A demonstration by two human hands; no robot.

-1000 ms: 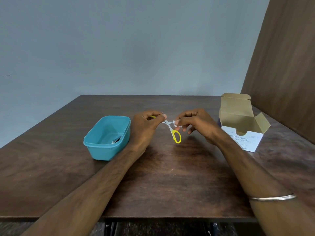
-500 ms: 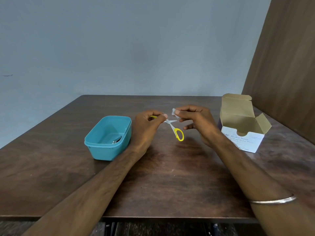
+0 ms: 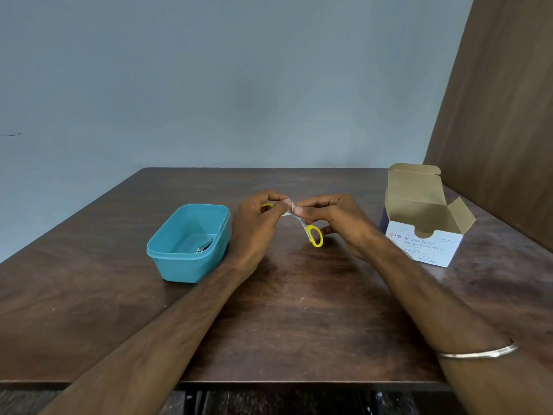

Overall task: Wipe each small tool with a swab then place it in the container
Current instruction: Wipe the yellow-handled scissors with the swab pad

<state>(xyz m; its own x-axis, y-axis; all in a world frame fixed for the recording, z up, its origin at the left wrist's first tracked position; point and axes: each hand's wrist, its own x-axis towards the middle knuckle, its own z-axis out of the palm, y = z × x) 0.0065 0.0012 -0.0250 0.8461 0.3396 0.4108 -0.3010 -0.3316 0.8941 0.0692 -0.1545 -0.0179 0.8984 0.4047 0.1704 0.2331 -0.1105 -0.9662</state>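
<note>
Small scissors with yellow handles (image 3: 314, 235) hang open above the middle of the table. My left hand (image 3: 257, 223) grips one yellow handle, mostly hidden in its fingers. My right hand (image 3: 332, 220) pinches a small white swab (image 3: 291, 208) against the metal blades, just beside my left thumb. The teal plastic container (image 3: 167, 250) stands to the left of my left hand. A small metal tool (image 3: 205, 246) lies inside it.
An open white box of alcohol swabs (image 3: 425, 247) stands at the right, its flaps up. A brown wooden panel (image 3: 502, 115) rises behind it along the table's right side. The dark wooden table (image 3: 284, 324) ends close in front of me.
My right hand lifted the swab off the blades half a second ago and has now brought it back down onto them. The scissors stayed in my left hand.
</note>
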